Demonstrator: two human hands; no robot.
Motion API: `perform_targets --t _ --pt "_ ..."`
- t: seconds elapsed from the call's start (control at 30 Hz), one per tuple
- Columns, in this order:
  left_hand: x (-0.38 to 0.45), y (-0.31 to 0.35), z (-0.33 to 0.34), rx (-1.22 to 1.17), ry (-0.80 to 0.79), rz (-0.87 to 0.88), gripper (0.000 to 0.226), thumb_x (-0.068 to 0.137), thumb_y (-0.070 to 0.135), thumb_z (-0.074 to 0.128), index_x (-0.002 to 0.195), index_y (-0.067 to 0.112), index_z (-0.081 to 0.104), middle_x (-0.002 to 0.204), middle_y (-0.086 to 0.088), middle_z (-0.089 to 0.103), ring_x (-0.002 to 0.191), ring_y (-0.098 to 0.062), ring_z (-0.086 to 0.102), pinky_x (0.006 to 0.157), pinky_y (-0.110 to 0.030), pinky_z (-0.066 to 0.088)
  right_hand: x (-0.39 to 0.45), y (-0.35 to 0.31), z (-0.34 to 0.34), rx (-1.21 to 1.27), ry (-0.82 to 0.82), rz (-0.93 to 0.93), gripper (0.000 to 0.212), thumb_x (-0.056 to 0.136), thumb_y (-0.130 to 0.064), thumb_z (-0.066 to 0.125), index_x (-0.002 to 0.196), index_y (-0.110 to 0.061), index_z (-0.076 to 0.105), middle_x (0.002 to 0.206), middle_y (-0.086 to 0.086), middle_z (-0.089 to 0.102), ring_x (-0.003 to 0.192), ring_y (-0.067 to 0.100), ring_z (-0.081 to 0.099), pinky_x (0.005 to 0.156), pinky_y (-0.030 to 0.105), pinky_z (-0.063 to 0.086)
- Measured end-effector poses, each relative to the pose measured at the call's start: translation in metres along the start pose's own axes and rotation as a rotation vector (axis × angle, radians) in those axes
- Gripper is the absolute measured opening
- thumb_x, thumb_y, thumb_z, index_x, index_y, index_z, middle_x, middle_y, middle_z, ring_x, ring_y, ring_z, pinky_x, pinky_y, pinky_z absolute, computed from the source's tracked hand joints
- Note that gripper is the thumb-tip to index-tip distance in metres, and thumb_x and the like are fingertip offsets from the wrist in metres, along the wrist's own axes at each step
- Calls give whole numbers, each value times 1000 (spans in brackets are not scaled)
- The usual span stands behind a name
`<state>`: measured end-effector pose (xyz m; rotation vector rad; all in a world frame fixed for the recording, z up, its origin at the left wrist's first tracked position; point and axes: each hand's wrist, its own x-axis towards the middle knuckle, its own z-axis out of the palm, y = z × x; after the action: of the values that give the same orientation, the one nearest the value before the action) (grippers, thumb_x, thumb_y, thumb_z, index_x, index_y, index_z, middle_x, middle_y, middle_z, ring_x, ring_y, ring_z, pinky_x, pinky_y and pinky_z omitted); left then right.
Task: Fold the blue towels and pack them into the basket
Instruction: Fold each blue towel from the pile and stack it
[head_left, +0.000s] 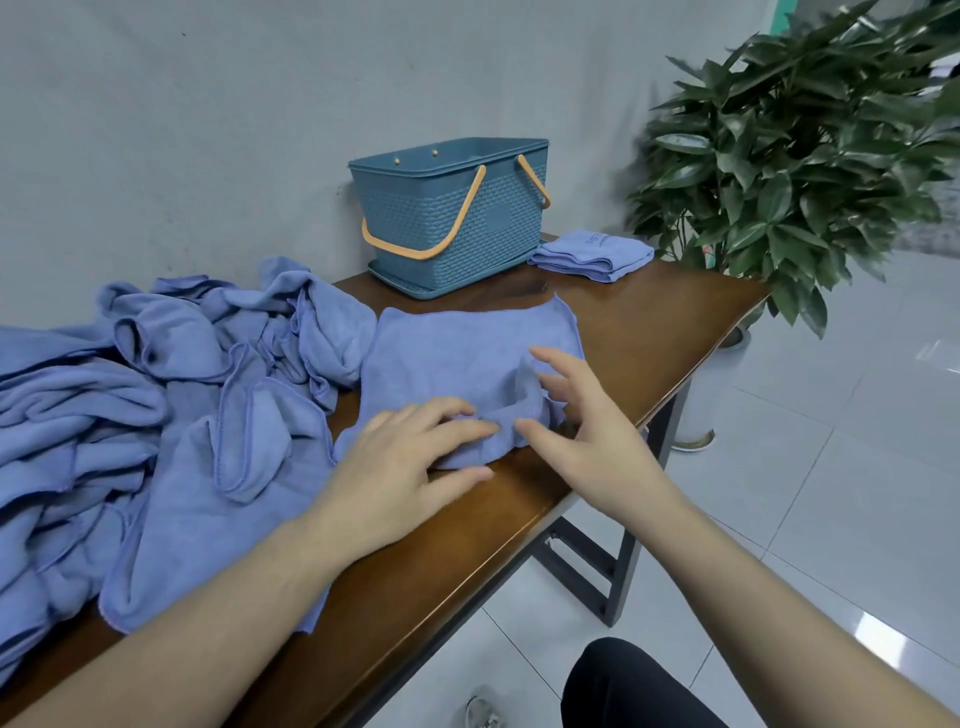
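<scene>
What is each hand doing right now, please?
Left hand: open, fingers resting on the spread towel.
Right hand: open, fingers spread at the towel's near corner, gripping nothing.

wooden table | potted plant right, on tiled floor

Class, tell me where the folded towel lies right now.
In the head view, the folded towel lies on the table's far right end, beside the basket and before the plant.

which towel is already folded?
The small towel stack right of the basket, at the table's far end. The rest lie crumpled at left or spread under the hands.
</scene>
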<state>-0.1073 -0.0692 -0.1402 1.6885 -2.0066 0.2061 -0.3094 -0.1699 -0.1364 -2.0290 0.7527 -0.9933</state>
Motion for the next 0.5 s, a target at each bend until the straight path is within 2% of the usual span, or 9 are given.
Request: perform_targets --t 0.03,0.1,0.2,0.27,0.37,0.43,0.5 --pt "0 1 2 22 -18 3 49 89 64 56 132 41 56 131 24 53 116 -1 55 93 -29 41 -1 0 3 -13 -30 -23 65 91 -25 67 132 -64 36 121 -20 64 110 9 61 97 39 51" --pt "1 8 4 19 -15 1 58 84 66 60 135 40 51 134 24 53 119 -1 54 93 -30 42 -4 1 7 -5 -97 -37 69 93 -20 60 138 -63 29 105 -25 68 89 15 65 89 42 54" --pt "8 16 9 -2 30 1 59 84 59 61 135 35 46 129 19 56 114 -2 55 86 -30 45 -2 3 9 -51 -144 -64 80 92 -4 50 139 -61 20 100 -36 65 74 8 64 80 38 53" --pt "15 17 13 -1 59 -29 51 86 56 60 131 34 48 120 16 60 106 -7 59 80 -31 46 1 2 9 -13 -138 -76 81 90 4 45 139 -57 22 106 -24 67 85 11 66 85 39 54" --pt "24 12 21 -69 105 -95 20 92 40 63 109 30 62 98 10 62 89 -12 62 71 -33 48 3 3 6 138 -70 -23 75 89 10 42 131 -51 35 111 -5 66 101 10 66 88 31 52" --pt "27 8 21 -288 103 -182 7 93 31 68 96 34 63 94 10 63 87 -9 61 75 -30 49 4 6 -1 165 5 35 71 88 10 41 124 -51 38 109 -3 66 100 5 64 88 30 52" --pt "27 7 17 -508 85 -269 15 93 27 71 90 38 61 94 8 65 88 -9 62 79 -24 48 7 12 -8 112 26 72 60 91 4 47 123 -47 41 104 -8 68 96 5 63 89 32 51"
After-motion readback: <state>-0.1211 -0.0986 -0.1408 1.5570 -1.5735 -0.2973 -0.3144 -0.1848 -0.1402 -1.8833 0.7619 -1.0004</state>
